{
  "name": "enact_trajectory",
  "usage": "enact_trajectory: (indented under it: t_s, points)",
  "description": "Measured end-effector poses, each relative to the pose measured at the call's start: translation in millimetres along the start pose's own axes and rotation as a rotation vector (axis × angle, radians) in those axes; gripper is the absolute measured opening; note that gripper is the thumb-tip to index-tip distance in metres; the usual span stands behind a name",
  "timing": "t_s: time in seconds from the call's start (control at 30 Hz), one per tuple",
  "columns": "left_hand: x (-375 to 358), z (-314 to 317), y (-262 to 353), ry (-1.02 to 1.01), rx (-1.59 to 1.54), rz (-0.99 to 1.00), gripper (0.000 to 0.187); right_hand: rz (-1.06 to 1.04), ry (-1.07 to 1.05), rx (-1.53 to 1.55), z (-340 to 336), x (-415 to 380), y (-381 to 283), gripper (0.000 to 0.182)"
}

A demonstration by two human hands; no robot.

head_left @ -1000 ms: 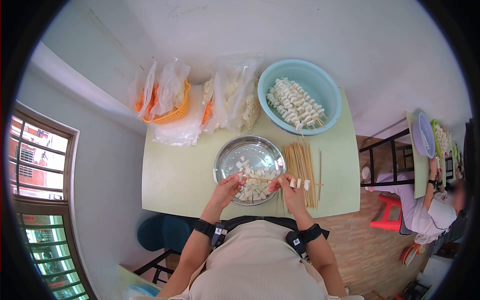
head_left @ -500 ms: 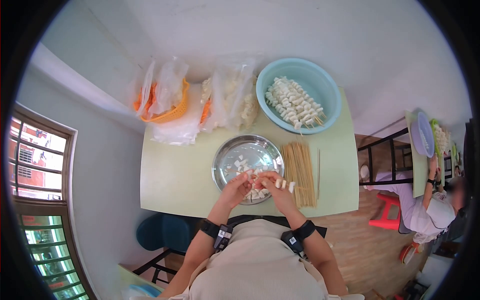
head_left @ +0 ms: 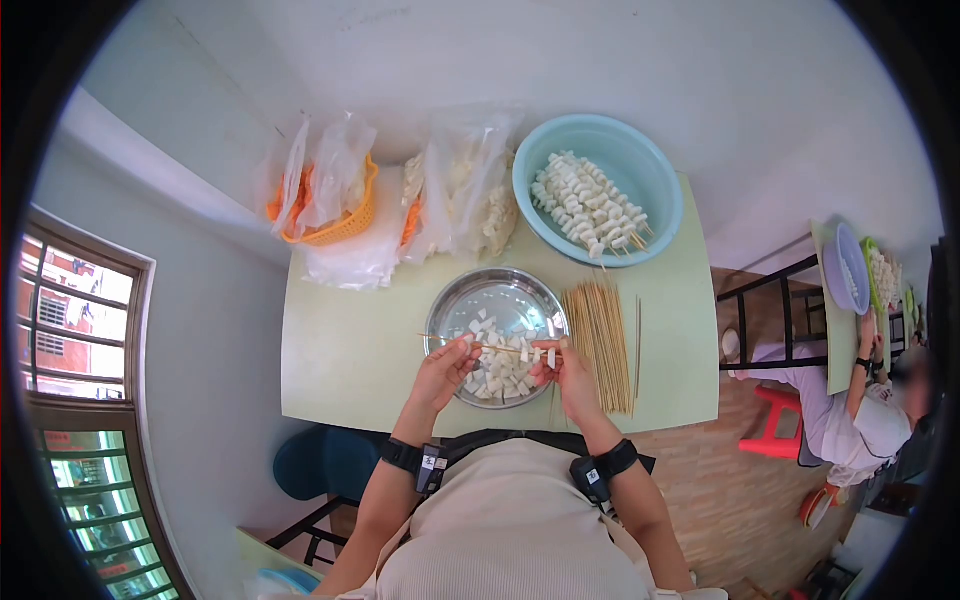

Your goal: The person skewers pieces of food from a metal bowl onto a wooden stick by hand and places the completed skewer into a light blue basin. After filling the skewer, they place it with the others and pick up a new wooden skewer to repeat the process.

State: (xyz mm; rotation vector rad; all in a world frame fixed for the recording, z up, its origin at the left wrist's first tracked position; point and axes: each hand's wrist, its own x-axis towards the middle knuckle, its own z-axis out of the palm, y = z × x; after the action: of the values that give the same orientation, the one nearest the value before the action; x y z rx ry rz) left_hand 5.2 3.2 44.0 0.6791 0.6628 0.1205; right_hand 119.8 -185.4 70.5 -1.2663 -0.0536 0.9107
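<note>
A thin wooden skewer (head_left: 494, 348) lies roughly level across a round steel basin (head_left: 436, 303). My left hand (head_left: 447, 368) is closed on the skewer near its left end, with the tip sticking out beyond the fingers. My right hand (head_left: 570, 374) pinches the other end, where a few white pieces (head_left: 538, 355) are threaded close to the fingers. Cut white chunks (head_left: 498, 380) lie in the basin under both hands. Just right of the basin, a bundle of bare skewers (head_left: 600, 345) rests on the pale green table (head_left: 350, 350).
A blue tub (head_left: 668, 190) of filled skewers (head_left: 588, 203) stands at the back right. Plastic bags (head_left: 465, 190) and a yellow basket (head_left: 345, 232) are at the back left. Far right, a person (head_left: 862, 425) sits beside a red stool (head_left: 770, 420) and a purple basin (head_left: 845, 270).
My hands have moved apart, and the skewer now stretches level between them. The threaded white pieces have shifted left, from outside my right hand to beside its fingers.
</note>
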Motion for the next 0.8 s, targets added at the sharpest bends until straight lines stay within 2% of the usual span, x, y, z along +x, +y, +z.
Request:
enact_trajectory:
  t_s: [0.17,0.23,0.33,0.47,0.57,0.63,0.8]
  points:
    - [3.1,3.2,-2.2,-0.011,-0.056,-0.009,0.028,-0.005,0.019,0.006,0.0,-1.9,-1.1,0.048]
    - [7.7,-1.9,-5.2,-0.118,0.025,-0.055,0.029,-0.020,-0.006,0.012,1.1,-2.0,1.5,0.044]
    - [2.9,18.1,-18.5,-0.062,0.036,-0.111,0.029,-0.008,-0.057,0.017,12.5,-2.3,6.6,0.042]
    - [2.0,21.5,-15.5,-0.066,0.061,-0.113,0.030,-0.033,-0.052,0.011,9.8,-3.3,5.3,0.040]
    - [0.7,21.5,-9.7,-0.092,0.088,-0.103,0.031,0.030,-0.031,0.054,8.7,-2.1,5.7,0.040]
    - [-0.8,24.2,-10.0,-0.114,0.211,-0.107,0.031,0.053,-0.031,0.066,5.7,-2.9,5.9,0.039]
    - [-3.0,23.8,-14.9,-0.052,0.164,-0.153,0.030,0.047,-0.049,0.041,6.5,-3.1,8.1,0.038]
